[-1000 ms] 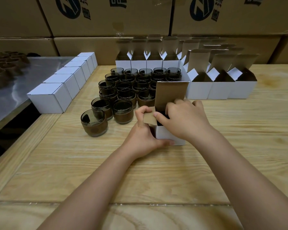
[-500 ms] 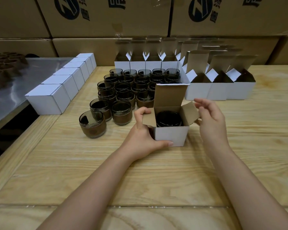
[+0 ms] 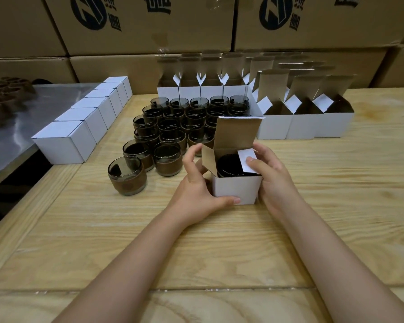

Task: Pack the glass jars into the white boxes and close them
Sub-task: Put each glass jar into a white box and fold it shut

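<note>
At the middle of a wooden table [image 3: 231,252], close to the person, a small white box [image 3: 237,187] stands upright between two bare hands. A dark glass jar [image 3: 228,166] sits inside it, mouth up, below the rim.

The left hand [image 3: 194,190] holds the box from its left: thumb flat along the lower front face, palm against the left wall. Its other fingers are lifted and loosely apart just behind the left flap [image 3: 209,159], which stands up and leans outward — whether they touch it cannot be told.

The right hand [image 3: 275,178] wraps the right wall with its fingers curled behind. Its thumb presses the right flap [image 3: 244,156] inward, so the flap's white face tilts over the jar's right edge. The lid [image 3: 238,134], a tall brown panel hinged on the far wall, stands upright behind the jar.

Closing likely turns on this: the left flap lies between the left fingers and the jar, so a short push rightward should fold it flat. The lid would then swing toward the person and tuck in at the front wall — the right hand is nearer to it.

Beyond the box loose jars [image 3: 170,134] cluster, with closed boxes [image 3: 89,117] in a row to the left, open boxes [image 3: 303,125] to the right and cartons [image 3: 149,24] stacked behind.
</note>
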A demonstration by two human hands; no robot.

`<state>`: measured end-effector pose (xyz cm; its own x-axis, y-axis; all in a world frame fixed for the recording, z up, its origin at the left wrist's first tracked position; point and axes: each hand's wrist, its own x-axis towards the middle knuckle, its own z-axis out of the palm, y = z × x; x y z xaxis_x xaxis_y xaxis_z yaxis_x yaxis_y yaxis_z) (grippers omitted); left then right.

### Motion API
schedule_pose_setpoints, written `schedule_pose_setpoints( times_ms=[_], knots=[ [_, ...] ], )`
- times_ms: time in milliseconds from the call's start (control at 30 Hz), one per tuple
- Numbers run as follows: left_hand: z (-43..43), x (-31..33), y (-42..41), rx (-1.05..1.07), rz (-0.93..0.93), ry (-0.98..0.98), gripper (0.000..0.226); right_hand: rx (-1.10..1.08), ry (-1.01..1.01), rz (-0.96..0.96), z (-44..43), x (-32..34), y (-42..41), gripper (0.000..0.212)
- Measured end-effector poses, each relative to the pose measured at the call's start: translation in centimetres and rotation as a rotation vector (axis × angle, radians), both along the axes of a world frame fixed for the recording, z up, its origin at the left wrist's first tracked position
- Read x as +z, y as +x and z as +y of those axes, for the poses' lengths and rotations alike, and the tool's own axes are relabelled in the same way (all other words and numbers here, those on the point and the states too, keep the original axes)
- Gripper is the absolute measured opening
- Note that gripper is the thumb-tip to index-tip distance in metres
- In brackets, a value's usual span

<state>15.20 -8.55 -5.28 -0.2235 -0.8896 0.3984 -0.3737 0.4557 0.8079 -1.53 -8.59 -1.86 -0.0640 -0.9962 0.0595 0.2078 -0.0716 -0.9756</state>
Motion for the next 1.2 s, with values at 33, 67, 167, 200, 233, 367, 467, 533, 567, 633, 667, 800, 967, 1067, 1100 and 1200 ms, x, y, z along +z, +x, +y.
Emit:
schedule_pose_setpoints(
  times_ms=[33, 67, 167, 200, 233, 367, 467, 533, 567, 633, 667, 800, 967, 1067, 1100, 1200],
  knots=[
    [0.0, 0.1, 0.0, 0.001, -0.004, 0.005, 0.110, 0.001, -0.008, 0.004, 0.0, 0.0, 0.0, 0.035],
    [0.0, 0.1, 0.0, 0.001, -0.005, 0.010, 0.110, 0.005, -0.018, 0.007, 0.1, 0.0, 0.1, 0.036],
    [-0.1, 0.4, 0.1, -0.031, -0.011, 0.023, 0.107, 0.031, -0.058, 0.007, 0.0, -0.2, 0.1, 0.040],
    [-0.1, 0.6, 0.1, -0.040, -0.038, 0.014, 0.102, 0.042, -0.072, -0.002, 0.0, -0.3, 0.1, 0.041],
    [-0.1, 0.7, 0.1, -0.040, -0.072, 0.000, 0.096, 0.050, -0.080, -0.012, 0.0, -0.3, 0.0, 0.041],
    [-0.1, 0.6, 0.2, -0.023, -0.101, -0.003, 0.083, 0.067, -0.112, -0.017, -0.1, -0.5, 0.0, 0.043],
    [-0.1, 0.7, 0.2, -0.017, -0.090, 0.009, 0.082, 0.089, -0.141, -0.045, 0.0, -0.6, -0.2, 0.038],
    [-0.1, 0.8, 0.1, -0.016, -0.081, 0.019, 0.083, 0.149, -0.177, -0.055, 0.3, -0.7, -0.5, 0.027],
    [0.0, 0.9, 0.1, -0.017, -0.079, 0.024, 0.084, 0.187, -0.192, -0.055, 0.4, -0.7, -0.7, 0.027],
    [0.1, 0.9, 0.1, -0.023, -0.069, 0.029, 0.086, 0.256, -0.216, -0.037, 0.7, -0.7, -1.1, 0.032],
    [0.1, 0.8, 0.1, -0.026, -0.062, 0.029, 0.086, 0.280, -0.229, -0.023, 0.7, -0.7, -1.3, 0.034],
    [0.2, 0.8, 0.2, -0.034, -0.043, 0.057, 0.090, 0.287, -0.252, 0.030, 0.9, -0.7, -1.2, 0.036],
    [0.4, 1.0, 0.1, -0.044, -0.044, 0.087, 0.089, 0.184, -0.251, 0.058, 0.7, -0.9, -1.0, 0.026],
    [0.7, 1.3, 0.1, -0.062, -0.016, 0.091, 0.082, 0.178, -0.266, 0.088, 0.8, -0.9, -1.1, 0.028],
    [0.7, 1.4, 0.1, -0.070, 0.013, 0.096, 0.080, 0.178, -0.271, 0.098, 0.9, -0.8, -1.2, 0.031],
    [0.8, 1.5, 0.3, -0.112, 0.093, 0.093, 0.074, 0.179, -0.269, 0.124, 0.9, -0.8, -1.2, 0.034]
  ],
)
